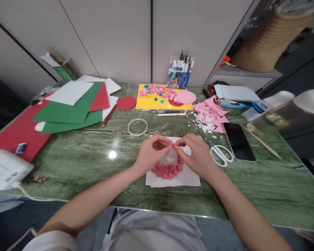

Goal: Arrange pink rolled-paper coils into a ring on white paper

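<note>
My left hand [155, 150] and my right hand [193, 153] meet over a white sheet [191, 179], fingertips pinched together. Between them is a small pink paper strip [171, 144], looped or curled and held by both hands. Under the hands, rolled pink paper flowers [169, 170] lie in a curved band on the sheet. My hands hide the upper part of that arrangement. Just right of my right hand rest scissors [221, 153] with white handles, lying on the table.
Behind my hands lie a white ring [137, 127], a red paper circle [126, 103] and a yellow sheet [143, 104] bearing many small paper rolls. Pink paper scraps [211, 111], a phone [239, 141] and a bottle [285, 116] stand right. Green paper [68, 111] and a white charger [9, 169] are left.
</note>
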A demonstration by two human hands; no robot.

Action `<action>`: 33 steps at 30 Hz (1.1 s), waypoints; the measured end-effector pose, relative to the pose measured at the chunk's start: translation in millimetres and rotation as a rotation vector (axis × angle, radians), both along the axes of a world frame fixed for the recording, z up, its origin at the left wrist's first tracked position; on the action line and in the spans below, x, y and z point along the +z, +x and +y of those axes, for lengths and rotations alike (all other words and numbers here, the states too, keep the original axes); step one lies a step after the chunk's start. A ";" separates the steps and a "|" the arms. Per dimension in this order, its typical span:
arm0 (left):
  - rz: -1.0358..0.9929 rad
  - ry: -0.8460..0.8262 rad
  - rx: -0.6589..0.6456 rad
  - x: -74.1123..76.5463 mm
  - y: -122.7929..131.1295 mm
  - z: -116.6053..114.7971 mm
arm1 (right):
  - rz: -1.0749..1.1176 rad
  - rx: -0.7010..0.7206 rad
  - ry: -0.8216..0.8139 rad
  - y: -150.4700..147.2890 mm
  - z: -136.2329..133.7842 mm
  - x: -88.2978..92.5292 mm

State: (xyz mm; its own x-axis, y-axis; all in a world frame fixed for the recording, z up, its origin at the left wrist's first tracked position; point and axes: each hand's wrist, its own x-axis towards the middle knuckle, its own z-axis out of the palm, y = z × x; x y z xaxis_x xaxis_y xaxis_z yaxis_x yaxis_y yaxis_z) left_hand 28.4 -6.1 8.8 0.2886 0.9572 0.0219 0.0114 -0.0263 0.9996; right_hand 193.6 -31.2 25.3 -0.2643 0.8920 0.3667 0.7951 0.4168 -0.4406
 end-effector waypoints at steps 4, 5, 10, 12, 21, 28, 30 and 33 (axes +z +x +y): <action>0.006 0.007 -0.011 -1.8 1.1 -2.9 | -0.050 0.005 0.014 -0.2 0.8 -1.8; 0.002 0.001 -0.018 -1.7 1.0 -3.0 | -0.046 0.006 0.004 0.1 1.5 -1.7; 0.068 0.051 -0.068 7.8 -3.8 -0.1 | 0.053 0.046 -0.170 7.6 9.5 8.1; 0.214 0.160 -0.098 13.1 -8.7 -1.6 | 0.015 0.101 -0.282 12.6 15.0 14.4; 0.974 0.936 -0.458 -19.5 -27.4 -62.2 | -0.343 0.522 -0.609 4.3 50.2 18.5; 1.028 0.996 -0.399 -37.9 -31.2 -76.6 | -0.381 0.641 -0.662 -2.9 63.4 10.6; 1.016 0.987 -0.400 -38.3 -31.5 -75.7 | -0.367 0.659 -0.688 -1.3 65.3 8.2; 1.002 0.984 -0.396 -39.4 -31.5 -75.4 | -0.355 0.685 -0.708 -0.4 68.2 6.3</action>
